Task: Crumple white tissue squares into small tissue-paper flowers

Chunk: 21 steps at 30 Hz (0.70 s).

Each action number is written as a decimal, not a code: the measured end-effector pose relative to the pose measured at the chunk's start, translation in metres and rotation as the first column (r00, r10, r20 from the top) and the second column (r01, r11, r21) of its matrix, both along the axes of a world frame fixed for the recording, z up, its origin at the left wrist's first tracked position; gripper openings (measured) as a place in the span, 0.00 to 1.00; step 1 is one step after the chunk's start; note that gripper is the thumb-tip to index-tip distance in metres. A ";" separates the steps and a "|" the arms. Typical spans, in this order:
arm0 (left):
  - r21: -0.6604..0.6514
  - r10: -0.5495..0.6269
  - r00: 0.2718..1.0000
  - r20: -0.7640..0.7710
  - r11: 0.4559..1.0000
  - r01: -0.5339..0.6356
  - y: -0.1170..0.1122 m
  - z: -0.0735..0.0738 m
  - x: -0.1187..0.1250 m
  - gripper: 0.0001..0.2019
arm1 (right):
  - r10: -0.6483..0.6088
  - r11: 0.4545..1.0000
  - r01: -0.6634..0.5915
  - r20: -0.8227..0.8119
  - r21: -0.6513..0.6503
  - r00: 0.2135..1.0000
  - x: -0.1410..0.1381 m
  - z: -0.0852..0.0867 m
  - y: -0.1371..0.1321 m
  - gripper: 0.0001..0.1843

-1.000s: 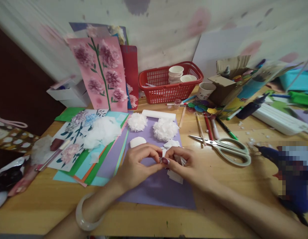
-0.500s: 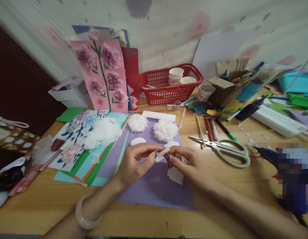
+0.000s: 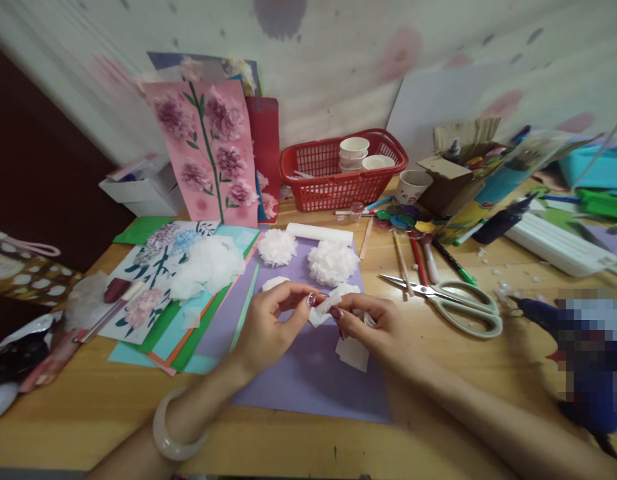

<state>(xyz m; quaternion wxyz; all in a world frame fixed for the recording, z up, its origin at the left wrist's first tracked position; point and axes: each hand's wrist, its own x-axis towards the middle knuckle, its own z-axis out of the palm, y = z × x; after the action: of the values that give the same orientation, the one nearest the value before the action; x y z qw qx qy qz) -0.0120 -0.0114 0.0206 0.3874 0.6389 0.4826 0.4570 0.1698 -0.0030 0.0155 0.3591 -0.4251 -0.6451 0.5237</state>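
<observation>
My left hand [image 3: 273, 327] and my right hand [image 3: 376, 323] meet over a purple paper sheet [image 3: 308, 380], both pinching one small piece of white tissue paper [image 3: 324, 308] between thumbs and fingertips. More white tissue pieces [image 3: 352, 352] lie on the sheet under my right hand. Two fluffy white tissue flowers [image 3: 277, 247] [image 3: 332, 261] rest at the sheet's far end, beside a white paper roll [image 3: 319, 233]. A pale bangle [image 3: 171, 437] circles my left wrist.
Scissors [image 3: 451, 305] and pens lie right of the sheet, a blue glue gun [image 3: 563, 333] further right. A red basket [image 3: 341, 170] with paper cups stands at the back. Pink flower card [image 3: 208, 150] leans on the wall; coloured papers and white tissue [image 3: 206, 267] lie left.
My fingers have worked the tissue piece: it now shows more between the fingertips and both hands have risen slightly away from me. Nothing else on the table moved.
</observation>
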 end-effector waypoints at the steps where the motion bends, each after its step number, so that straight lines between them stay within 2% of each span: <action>1: 0.003 -0.011 1.000 -0.002 1.000 0.011 0.000 0.000 0.000 0.07 | 0.000 1.000 0.000 0.002 0.002 1.000 0.000 0.000 0.000 0.12; 4: 0.094 -0.033 0.993 -0.109 0.995 0.043 -0.001 -0.001 -0.001 0.07 | 0.005 1.000 -0.005 0.003 0.006 1.000 0.000 0.001 0.000 0.13; 6: 0.166 -0.006 0.984 -0.177 0.985 0.036 -0.002 -0.002 -0.001 0.08 | 0.003 1.000 -0.003 -0.001 0.007 1.000 0.000 0.001 0.001 0.14; 8: 0.182 0.023 0.983 -0.185 0.983 0.011 -0.003 -0.004 -0.001 0.07 | -0.001 1.000 0.001 0.002 0.004 1.000 0.000 0.001 0.001 0.13; 13: 0.014 0.040 0.999 0.007 0.999 -0.040 -0.001 -0.004 0.000 0.05 | -0.006 1.000 0.007 0.011 -0.010 1.000 0.000 -0.001 0.001 0.13; 17: -0.114 0.142 0.974 0.176 0.986 -0.123 0.004 0.000 0.000 0.04 | -0.016 0.998 0.016 -0.004 -0.062 1.000 0.000 -0.003 0.000 0.14; 19: -0.133 0.183 0.958 0.222 0.979 -0.156 0.007 0.001 -0.001 0.07 | -0.024 0.996 0.023 -0.009 -0.082 1.000 0.000 -0.003 0.000 0.14; 21: -0.110 0.182 0.953 0.244 0.981 -0.159 0.009 -0.001 -0.002 0.06 | -0.031 0.996 0.031 0.001 -0.083 1.000 0.000 -0.003 0.000 0.12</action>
<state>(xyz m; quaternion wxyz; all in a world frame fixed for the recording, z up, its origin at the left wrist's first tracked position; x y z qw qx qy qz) -0.0140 -0.0029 0.0197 0.4330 0.5133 0.5025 0.5446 0.1698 -0.0028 0.0125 0.3492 -0.4493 -0.6159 0.5448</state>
